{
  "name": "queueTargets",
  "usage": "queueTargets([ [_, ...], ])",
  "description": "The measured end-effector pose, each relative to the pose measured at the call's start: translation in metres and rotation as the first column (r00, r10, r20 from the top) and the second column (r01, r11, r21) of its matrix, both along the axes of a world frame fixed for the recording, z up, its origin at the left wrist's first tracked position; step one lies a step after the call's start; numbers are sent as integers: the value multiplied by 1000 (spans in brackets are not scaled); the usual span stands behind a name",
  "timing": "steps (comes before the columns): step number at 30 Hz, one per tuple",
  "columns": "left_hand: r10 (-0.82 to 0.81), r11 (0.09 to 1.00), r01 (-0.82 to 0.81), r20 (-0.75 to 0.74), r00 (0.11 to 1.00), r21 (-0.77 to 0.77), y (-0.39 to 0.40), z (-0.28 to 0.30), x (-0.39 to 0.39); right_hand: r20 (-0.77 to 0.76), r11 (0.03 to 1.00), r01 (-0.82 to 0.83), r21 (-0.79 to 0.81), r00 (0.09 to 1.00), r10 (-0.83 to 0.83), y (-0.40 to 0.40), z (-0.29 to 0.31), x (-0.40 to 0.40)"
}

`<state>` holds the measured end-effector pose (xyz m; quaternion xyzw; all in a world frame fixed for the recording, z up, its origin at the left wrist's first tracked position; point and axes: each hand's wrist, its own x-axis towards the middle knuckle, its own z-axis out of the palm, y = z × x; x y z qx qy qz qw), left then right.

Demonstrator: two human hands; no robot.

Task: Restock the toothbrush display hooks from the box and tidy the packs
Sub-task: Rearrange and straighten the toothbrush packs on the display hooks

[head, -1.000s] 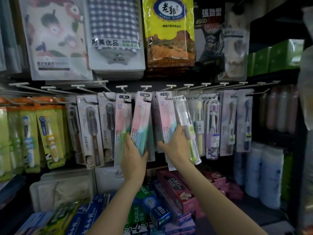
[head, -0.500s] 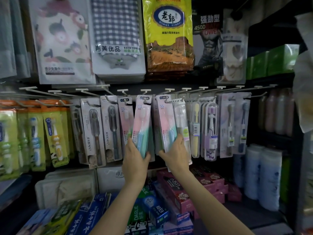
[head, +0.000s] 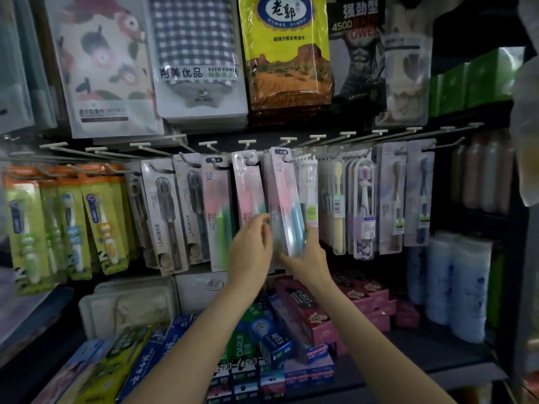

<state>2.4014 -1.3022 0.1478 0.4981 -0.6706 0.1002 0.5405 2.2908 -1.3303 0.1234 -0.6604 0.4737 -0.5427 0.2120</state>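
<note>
Both hands have shifted since the earlier frames: the left hand (head: 252,252) has let go of the pink-and-green pack (head: 251,196) it gripped a second ago and has drifted toward the next hook over, while the right hand (head: 306,259) has slid down to the bottom of the pink-and-blue pack (head: 284,205). The left hand is now half open, thumb and forefinger nearly pinched at that pack's left edge, and I cannot tell whether they actually touch it. The right hand cups the pack's lower end from below and behind, fingers curled under the card, seemingly to steady it so it hangs square on its hook (head: 287,158).

These packs are flat card backings under clear, glossy blister shells, long and narrow, each with a punched slot at the top. They swing freely on thin white wire hooks, which is probably why holding the bottom helps line them up. To the left hang grey card packs (head: 163,214), to the right a clear tube-shaped case (head: 309,193). Boxed toothpaste (head: 306,310) lies on the shelf below. No restocking box can be picked out.
</note>
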Motion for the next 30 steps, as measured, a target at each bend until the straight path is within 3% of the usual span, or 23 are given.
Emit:
queueTargets([
  [4, 73, 990, -69, -30, 997, 123, -6, 2, -11, 0, 1000, 4, 31, 1000, -4, -6, -1, -1],
  [8, 49, 962, -23, -89, 995, 271, -11, -3, -11, 1, 998, -26, 52, 1000, 26, -10, -2, -3],
  [13, 33, 951, 2, -108, 994, 310, -9, -4, -5, -52, 996, -8, 83, 999, 12, -14, -2, -5],
  [17, 20, 971, 7, -108, 994, 237, -4, -6, 6, -73, 997, 53, 64, 996, -48, -22, -1, 6],
  [19, 34, 989, -28, -37, 999, 143, -3, -6, 12, -66, 991, 121, 62, 991, -117, -27, 3, 13],
  [22, 214, 977, -209, 165, 963, -47, -8, -9, 21, -3, 981, 185, 50, 983, -185, -39, 10, 25],
  [24, 292, 956, -281, 153, 944, -86, -12, -11, 23, 28, 977, 208, 54, 977, -209, -46, 16, 32],
  [30, 148, 958, -166, 94, 985, 234, -20, -17, 18, 47, 953, 287, 102, 955, -292, -63, 27, 48],
])
